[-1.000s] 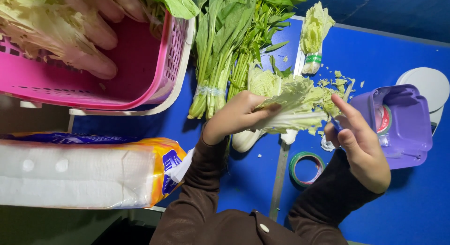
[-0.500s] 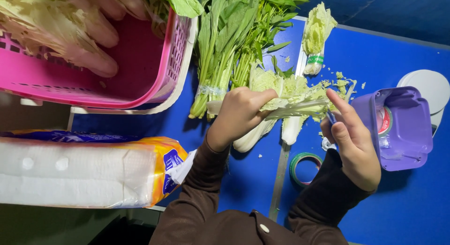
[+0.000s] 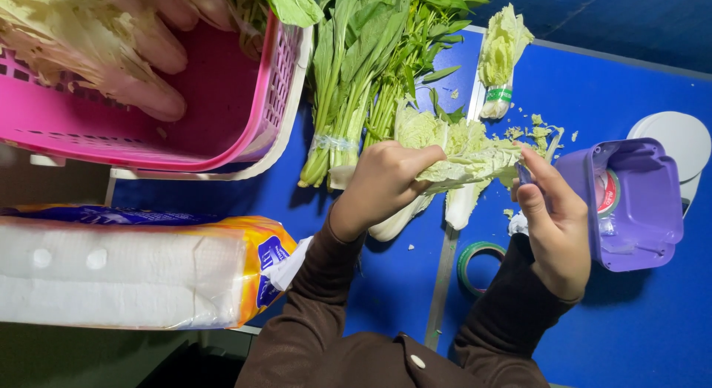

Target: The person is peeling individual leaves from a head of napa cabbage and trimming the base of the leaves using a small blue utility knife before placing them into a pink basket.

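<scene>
On the far left I see a pink basket (image 3: 245, 128) w/ pale cabbage in it and another person's gloved hand (image 3: 148, 32) resting on top. Below that sits a big pack of paper rolls (image 3: 126, 273) in orange and white wrap. Next come green leafy stalks (image 3: 356, 69) tied in a bunch, lying on the blue table (image 3: 638, 343)

Then my left hand (image 3: 386, 184). Its fingers are curled shut around the napa cabbage leaf (image 3: 475, 162), holding it a bit above the table near the middle. The leaf looks light, soft and floppy at the frilly end, stiffer at the white stem. I think it tears easy, so best to hold the thick white part, not the thin green edge. It may be a bit wet and slippy, can't tell

My right hand (image 3: 552, 232) is on the leaf's other end, thumb and pointer pinched close on the tip; the other fingers are loosely bent. A green tape roll (image 3: 478, 265) lies just below, a small taped cabbage (image 3: 503, 58) lies up top, and a purple box (image 3: 634, 202) stands just beside my right hand, w/ a white round thing (image 3: 678, 139) behind it
</scene>
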